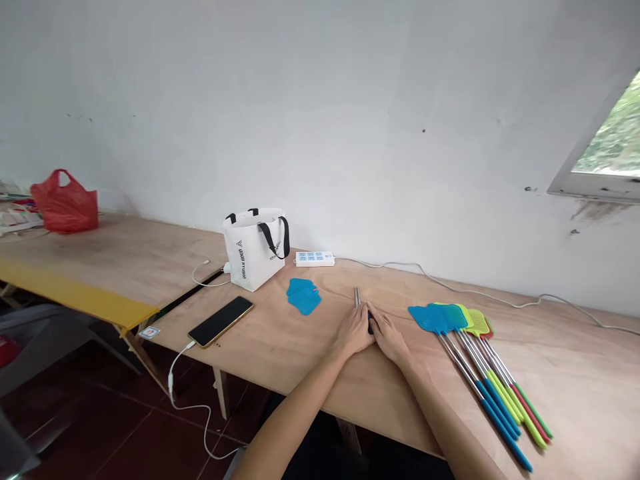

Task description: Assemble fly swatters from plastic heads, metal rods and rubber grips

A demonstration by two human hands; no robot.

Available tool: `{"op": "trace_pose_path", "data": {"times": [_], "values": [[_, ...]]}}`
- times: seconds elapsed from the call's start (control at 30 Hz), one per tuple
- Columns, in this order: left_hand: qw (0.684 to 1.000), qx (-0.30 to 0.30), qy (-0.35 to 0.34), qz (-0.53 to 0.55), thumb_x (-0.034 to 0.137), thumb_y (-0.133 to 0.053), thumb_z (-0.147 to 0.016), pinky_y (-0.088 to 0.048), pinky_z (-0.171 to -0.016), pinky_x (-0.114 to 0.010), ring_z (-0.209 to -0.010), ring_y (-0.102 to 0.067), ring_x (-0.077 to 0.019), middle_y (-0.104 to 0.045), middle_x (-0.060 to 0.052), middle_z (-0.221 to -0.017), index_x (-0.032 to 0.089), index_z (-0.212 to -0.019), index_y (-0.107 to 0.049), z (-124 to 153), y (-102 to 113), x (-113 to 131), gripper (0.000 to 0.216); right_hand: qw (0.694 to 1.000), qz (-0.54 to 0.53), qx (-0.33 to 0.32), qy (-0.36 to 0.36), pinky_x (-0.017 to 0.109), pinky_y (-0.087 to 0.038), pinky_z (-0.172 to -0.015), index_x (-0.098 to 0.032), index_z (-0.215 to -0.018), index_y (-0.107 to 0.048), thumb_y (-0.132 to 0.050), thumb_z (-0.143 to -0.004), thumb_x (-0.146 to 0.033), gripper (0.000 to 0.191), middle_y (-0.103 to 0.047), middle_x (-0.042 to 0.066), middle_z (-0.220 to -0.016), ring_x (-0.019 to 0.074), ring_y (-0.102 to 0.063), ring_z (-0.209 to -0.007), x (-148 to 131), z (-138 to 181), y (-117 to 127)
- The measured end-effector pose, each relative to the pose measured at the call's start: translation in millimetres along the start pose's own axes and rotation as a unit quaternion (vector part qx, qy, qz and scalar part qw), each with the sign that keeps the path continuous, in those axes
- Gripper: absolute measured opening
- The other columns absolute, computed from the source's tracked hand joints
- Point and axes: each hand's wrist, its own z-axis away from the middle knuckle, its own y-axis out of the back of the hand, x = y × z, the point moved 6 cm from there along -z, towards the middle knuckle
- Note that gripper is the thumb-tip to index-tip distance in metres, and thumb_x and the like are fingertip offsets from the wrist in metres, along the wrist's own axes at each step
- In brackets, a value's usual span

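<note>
My left hand (354, 331) and my right hand (388, 339) lie side by side on the wooden table (280, 347), fingers close together around a thin metal rod with a dark grip (358, 297) that pokes out beyond the fingertips. Both hands seem to hold it, though the fingers hide most of it. Two loose blue swatter heads (303, 296) lie just left of the hands. To the right lies a row of several finished fly swatters (475, 360) with blue, green, yellow and red heads and handles.
A white tote bag (256, 248) stands at the back left, with a white power strip (315, 259) beside it by the wall. A phone (221, 321) on a charging cable lies near the table's left edge. A red plastic bag (65, 203) sits on the far left table.
</note>
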Motion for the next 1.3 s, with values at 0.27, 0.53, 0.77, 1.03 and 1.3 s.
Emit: {"op": "trace_pose_path", "data": {"times": [0.27,0.53,0.77,1.03,1.3], "values": [[0.992,0.002,-0.051,0.116,0.023,-0.065,-0.082,-0.036,-0.12,-0.044,-0.147,-0.039,-0.0288,-0.035,-0.018,-0.162,0.015,-0.159,-0.022,3,11,4,0.088,1.0,-0.005,0.02,-0.004,0.049,-0.032,-0.121,-0.029,-0.151,-0.047,-0.035,-0.101,-0.043,0.053,-0.056,0.003,-0.149,0.026,-0.046,-0.142,16,-12,5],[0.992,0.021,-0.03,0.123,0.011,-0.048,-0.091,-0.043,-0.114,-0.037,-0.135,-0.053,-0.0211,-0.056,-0.01,-0.147,0.022,-0.147,-0.04,0,6,0,0.058,0.999,-0.028,0.035,-0.007,0.049,-0.034,-0.119,-0.028,-0.145,-0.055,-0.039,-0.098,-0.037,0.05,-0.059,0.003,-0.145,0.0262,-0.049,-0.14,25,-5,10],[0.994,0.034,-0.037,0.094,0.012,-0.054,-0.09,-0.045,-0.11,-0.038,-0.129,-0.056,-0.0228,-0.061,-0.009,-0.138,0.022,-0.14,-0.047,1,10,1,0.051,0.998,-0.055,0.036,0.022,0.044,-0.036,-0.118,-0.029,-0.14,-0.06,-0.047,-0.092,-0.033,0.051,-0.061,0.002,-0.143,0.0229,-0.052,-0.137,26,-4,12],[0.998,0.061,-0.002,0.015,0.021,-0.063,-0.09,-0.035,-0.118,-0.047,-0.139,-0.045,-0.0291,-0.05,-0.013,-0.147,0.02,-0.125,-0.061,4,18,-1,0.036,0.997,-0.061,0.044,0.008,0.045,-0.041,-0.114,-0.03,-0.134,-0.065,-0.049,-0.09,-0.034,0.047,-0.063,0.002,-0.141,0.0238,-0.053,-0.135,30,-4,11],[0.998,0.049,-0.009,0.032,0.001,-0.046,-0.088,-0.049,-0.106,-0.033,-0.118,-0.063,-0.0191,-0.065,-0.005,-0.132,0.021,-0.117,-0.068,-2,13,-7,0.041,0.998,-0.046,0.039,0.016,0.046,-0.039,-0.116,-0.03,-0.135,-0.064,-0.052,-0.094,-0.047,0.046,-0.062,0.002,-0.142,0.0251,-0.052,-0.136,31,-2,11]]}}
